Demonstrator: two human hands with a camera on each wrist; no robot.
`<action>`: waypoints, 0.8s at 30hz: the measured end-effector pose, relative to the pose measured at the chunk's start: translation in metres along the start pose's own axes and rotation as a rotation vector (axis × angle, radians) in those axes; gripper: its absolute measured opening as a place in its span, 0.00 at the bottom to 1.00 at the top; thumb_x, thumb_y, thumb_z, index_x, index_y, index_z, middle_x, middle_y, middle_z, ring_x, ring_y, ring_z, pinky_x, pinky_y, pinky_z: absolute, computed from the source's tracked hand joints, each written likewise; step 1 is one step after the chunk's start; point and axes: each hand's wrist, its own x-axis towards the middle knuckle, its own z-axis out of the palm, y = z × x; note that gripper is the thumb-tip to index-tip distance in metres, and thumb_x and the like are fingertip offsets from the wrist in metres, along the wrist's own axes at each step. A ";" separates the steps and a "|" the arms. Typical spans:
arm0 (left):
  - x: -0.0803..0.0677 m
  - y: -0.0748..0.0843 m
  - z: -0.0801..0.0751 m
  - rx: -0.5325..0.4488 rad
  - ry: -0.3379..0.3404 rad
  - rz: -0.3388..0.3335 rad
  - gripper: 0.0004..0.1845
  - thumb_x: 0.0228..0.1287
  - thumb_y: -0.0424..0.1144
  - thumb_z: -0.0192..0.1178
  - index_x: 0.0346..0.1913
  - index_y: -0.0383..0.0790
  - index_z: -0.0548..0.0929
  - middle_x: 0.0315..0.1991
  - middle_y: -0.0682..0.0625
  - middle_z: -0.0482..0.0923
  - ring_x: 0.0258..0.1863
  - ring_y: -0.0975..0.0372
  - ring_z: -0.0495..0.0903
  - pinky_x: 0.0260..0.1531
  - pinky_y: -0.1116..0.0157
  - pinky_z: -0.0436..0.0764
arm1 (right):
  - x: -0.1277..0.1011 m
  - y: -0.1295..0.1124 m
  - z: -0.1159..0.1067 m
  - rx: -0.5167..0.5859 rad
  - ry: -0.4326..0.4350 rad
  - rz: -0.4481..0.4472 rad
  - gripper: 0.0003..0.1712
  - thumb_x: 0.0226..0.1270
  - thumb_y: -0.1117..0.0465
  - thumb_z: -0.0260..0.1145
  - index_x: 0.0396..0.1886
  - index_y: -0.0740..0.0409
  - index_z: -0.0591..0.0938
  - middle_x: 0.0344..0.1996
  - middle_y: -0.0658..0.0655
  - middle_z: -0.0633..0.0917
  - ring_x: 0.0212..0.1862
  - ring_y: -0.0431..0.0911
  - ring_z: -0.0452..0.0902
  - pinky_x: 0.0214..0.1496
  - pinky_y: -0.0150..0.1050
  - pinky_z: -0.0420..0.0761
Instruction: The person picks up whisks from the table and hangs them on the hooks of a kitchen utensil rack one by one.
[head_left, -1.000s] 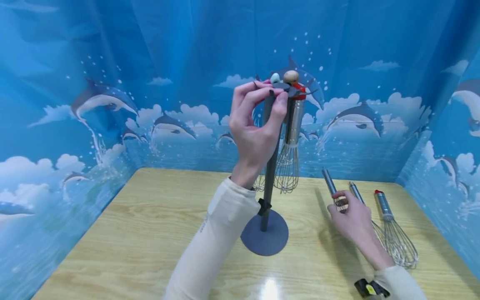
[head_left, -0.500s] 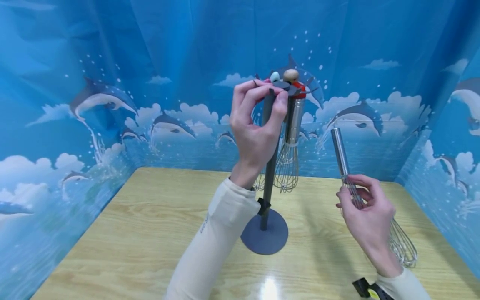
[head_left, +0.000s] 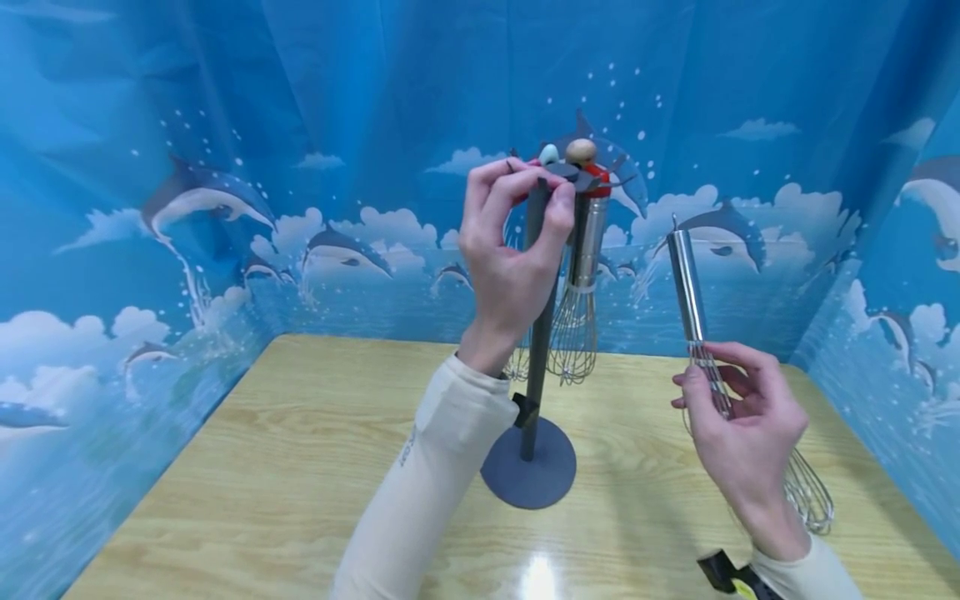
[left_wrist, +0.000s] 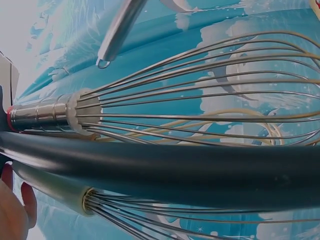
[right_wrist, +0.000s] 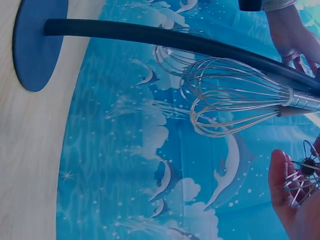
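Note:
My left hand [head_left: 510,258] pinches the top of a dark grey utensil stand [head_left: 538,350], a slim post on a round base [head_left: 529,475]. Several whisks hang from its top, including a steel one with a red end [head_left: 588,242] and one with a yellowish handle [left_wrist: 55,192] in the left wrist view. On the right, my right hand [head_left: 746,433] grips a steel whisk [head_left: 686,287] by its wires. Its handle points up, hanging loop uppermost, apart from the stand. Its wires [right_wrist: 295,185] show between the fingers in the right wrist view.
Behind the right hand lies another whisk [head_left: 810,492] on the wooden table [head_left: 300,467], its handle hidden. Whether more lie there cannot be seen. A blue dolphin-print curtain [head_left: 375,167] encloses the table at the back and sides.
My right hand has lifted the whisk off the table and turned it more upright, moving slightly right. The left hand has stayed at the top of the stand.

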 end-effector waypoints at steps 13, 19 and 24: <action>-0.001 -0.001 0.000 0.022 -0.006 0.007 0.09 0.63 0.30 0.62 0.42 0.24 0.83 0.45 0.32 0.72 0.49 0.46 0.74 0.53 0.64 0.82 | 0.004 -0.011 0.007 0.048 0.012 -0.014 0.17 0.59 0.85 0.58 0.49 0.86 0.75 0.39 0.55 0.88 0.31 0.37 0.87 0.25 0.26 0.83; -0.001 -0.001 0.000 0.026 -0.006 0.012 0.09 0.63 0.30 0.62 0.42 0.24 0.83 0.45 0.32 0.72 0.48 0.46 0.74 0.51 0.60 0.82 | 0.007 -0.018 0.012 0.102 0.030 -0.057 0.17 0.57 0.86 0.59 0.48 0.87 0.75 0.40 0.57 0.89 0.31 0.38 0.87 0.26 0.26 0.83; -0.001 -0.002 0.000 0.029 -0.007 0.009 0.10 0.63 0.30 0.62 0.42 0.24 0.84 0.45 0.32 0.73 0.48 0.47 0.74 0.51 0.59 0.82 | 0.009 -0.023 0.018 0.168 0.046 -0.128 0.17 0.56 0.85 0.59 0.47 0.88 0.76 0.42 0.59 0.88 0.32 0.39 0.88 0.27 0.26 0.83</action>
